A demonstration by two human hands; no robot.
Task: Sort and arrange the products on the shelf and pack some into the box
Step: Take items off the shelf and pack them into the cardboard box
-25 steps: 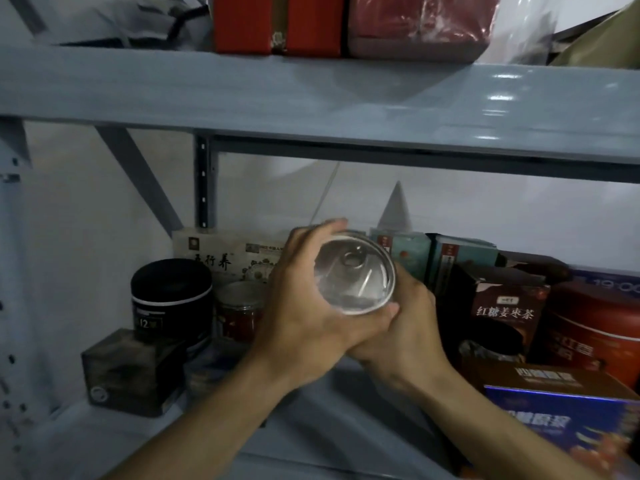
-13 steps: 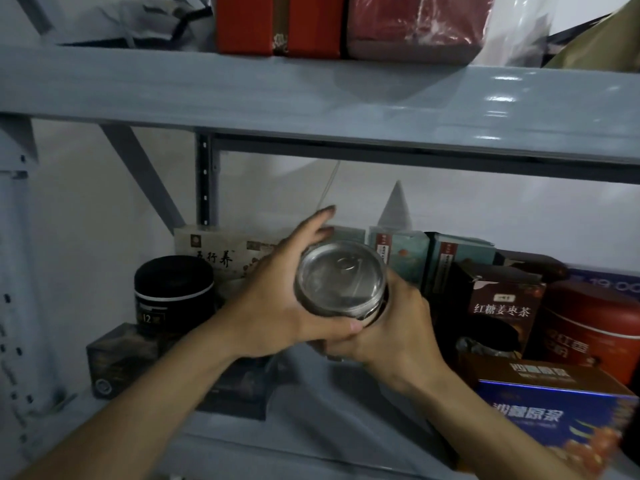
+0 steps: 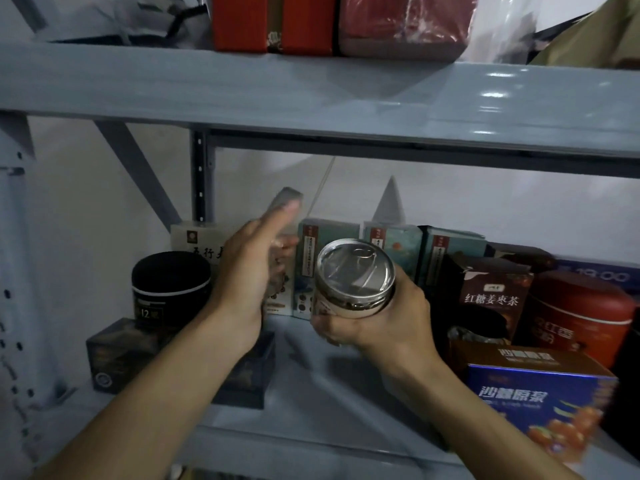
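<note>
The right hand (image 3: 377, 320) grips 1 clear glass jar with a silver pull-tab lid (image 3: 355, 278), fingers curled round its lower body, and holds it tilted in the air above the board of the grey metal shelf (image 3: 311, 403). The left hand (image 3: 249, 271) is raised just to the left of the jar and apart from it, with its fingers stretched upward. A blurred translucent piece (image 3: 285, 200) shows at its fingertips; I cannot tell whether the hand pinches it or only touches it.

Behind both hands stand 3 teal cardboard boxes (image 3: 327, 237) in a row, upright. Behind the left hand leans 1 cream box with black characters (image 3: 201, 240). To the left of the left hand sits 1 black round tin (image 3: 171, 285), on top of 1 of the 2 dark square boxes (image 3: 117, 355) that lie below that hand's wrist. To the right of the right hand stand 1 brown carton with white characters (image 3: 491, 292) and 1 red round tin (image 3: 581, 323), with 1 blue printed box (image 3: 540, 400) in front of them. On the upper board (image 3: 311, 88), above the hands, rest 2 red boxes (image 3: 273, 22), side by side.
</note>
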